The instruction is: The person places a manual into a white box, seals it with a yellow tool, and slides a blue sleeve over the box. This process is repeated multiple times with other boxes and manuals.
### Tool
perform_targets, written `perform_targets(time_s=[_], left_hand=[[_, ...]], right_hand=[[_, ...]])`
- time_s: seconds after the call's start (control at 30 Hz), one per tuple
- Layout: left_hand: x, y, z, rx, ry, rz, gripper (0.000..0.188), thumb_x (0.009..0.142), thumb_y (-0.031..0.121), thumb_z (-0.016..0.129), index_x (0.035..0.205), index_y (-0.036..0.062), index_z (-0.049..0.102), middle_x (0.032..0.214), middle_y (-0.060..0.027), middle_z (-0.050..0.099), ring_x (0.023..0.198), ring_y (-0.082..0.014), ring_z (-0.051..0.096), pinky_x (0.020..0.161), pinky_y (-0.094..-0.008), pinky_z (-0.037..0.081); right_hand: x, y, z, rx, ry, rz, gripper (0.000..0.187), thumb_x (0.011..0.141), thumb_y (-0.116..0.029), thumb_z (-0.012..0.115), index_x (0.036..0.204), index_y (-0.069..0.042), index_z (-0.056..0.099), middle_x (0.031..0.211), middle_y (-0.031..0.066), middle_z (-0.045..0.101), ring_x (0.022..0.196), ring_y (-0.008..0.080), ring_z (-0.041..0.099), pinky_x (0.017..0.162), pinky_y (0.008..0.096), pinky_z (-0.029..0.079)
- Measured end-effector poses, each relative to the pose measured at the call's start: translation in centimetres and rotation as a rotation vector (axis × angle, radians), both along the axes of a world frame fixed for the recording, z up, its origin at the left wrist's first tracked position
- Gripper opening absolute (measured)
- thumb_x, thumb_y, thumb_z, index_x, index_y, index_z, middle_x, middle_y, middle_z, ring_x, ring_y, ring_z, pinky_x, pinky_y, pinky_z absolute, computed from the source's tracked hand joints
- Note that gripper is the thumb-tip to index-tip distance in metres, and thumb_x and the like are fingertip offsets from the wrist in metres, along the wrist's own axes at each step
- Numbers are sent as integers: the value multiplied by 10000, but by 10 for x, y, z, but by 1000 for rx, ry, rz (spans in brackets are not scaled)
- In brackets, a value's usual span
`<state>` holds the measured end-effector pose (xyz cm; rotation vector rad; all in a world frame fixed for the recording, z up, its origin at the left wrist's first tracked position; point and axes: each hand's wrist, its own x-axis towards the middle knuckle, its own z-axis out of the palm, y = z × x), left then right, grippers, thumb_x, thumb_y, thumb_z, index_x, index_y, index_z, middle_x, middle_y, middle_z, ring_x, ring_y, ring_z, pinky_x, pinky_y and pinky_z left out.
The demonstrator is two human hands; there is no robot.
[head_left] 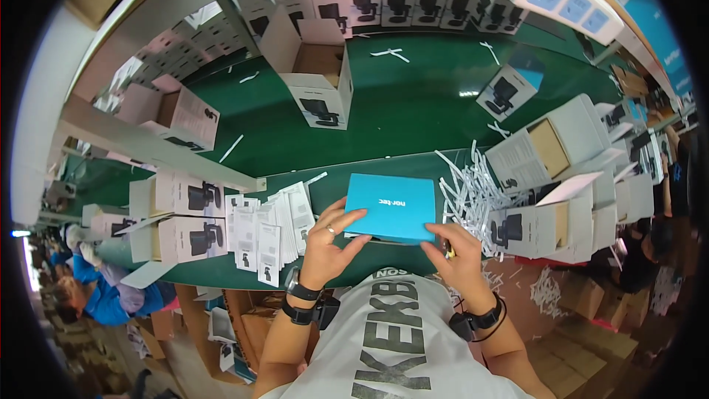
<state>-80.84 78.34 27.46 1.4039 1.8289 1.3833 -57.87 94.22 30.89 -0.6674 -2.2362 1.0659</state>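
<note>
A flat bright blue cardboard box [393, 207] is in front of me at the near edge of the green table. My left hand [330, 244] grips its left side, fingers at the edge and thumb by the near left corner; a ring is on one finger. At the near right corner, my right hand [459, 253] pinches the box with thumb and fingertips. Something small and yellow [449, 254] shows under the right fingers, too little of it to name. Folded printed leaflets [269, 236] lie in piles left of my left hand. Right of the box is a heap of white paper strips [473, 203].
Open white cartons [543, 148] stand at the right, more [193, 210] at the left. Another open carton [323, 81] sits on the raised green surface [413, 125] beyond, near a closed box [509, 89]. Boxes line the back. A power strip [561, 0] hangs upper right.
</note>
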Motion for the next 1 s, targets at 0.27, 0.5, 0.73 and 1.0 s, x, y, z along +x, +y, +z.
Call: perform_targets(time_s=[0.27, 0.5, 0.73, 1.0], left_hand=[[17, 7, -34, 156, 107, 169, 588, 669, 69, 951, 1224, 151, 775, 980, -62, 525, 1160, -350, 623, 938, -437, 554], [4, 0, -44, 146, 423, 133, 642, 689, 236, 943, 1291, 187, 728, 1137, -107, 544, 1213, -399, 572, 948, -522, 539], [37, 42, 6, -39, 607, -78, 904, 780, 482, 804, 1551, 155, 467, 1629, -181, 384, 1510, -430, 323, 1241, -608, 231], [64, 40, -31, -126, 783, 5, 913, 860, 520, 715, 1605, 116, 375, 1713, -172, 255, 1581, -407, 213, 1288, -552, 155]], right_hand=[[10, 1, -47, 229, 68, -93, 359, 843, 18, 810, 1196, -34, 762, 1059, 99, 645, 724, 157, 558, 625, 265, 460], [11, -7, -56, 243, 4, -102, 424, 809, 66, 758, 1216, -52, 754, 1137, 151, 641, 721, 165, 568, 627, 289, 486], [12, -9, -59, 287, -78, 85, 455, 897, 49, 637, 1352, 40, 638, 1442, 301, 573, 1219, 437, 637, 964, 421, 539], [9, -11, -97, 477, 25, 78, 368, 913, 70, 617, 1277, 56, 666, 1356, 320, 627, 1132, 456, 695, 867, 461, 593]])
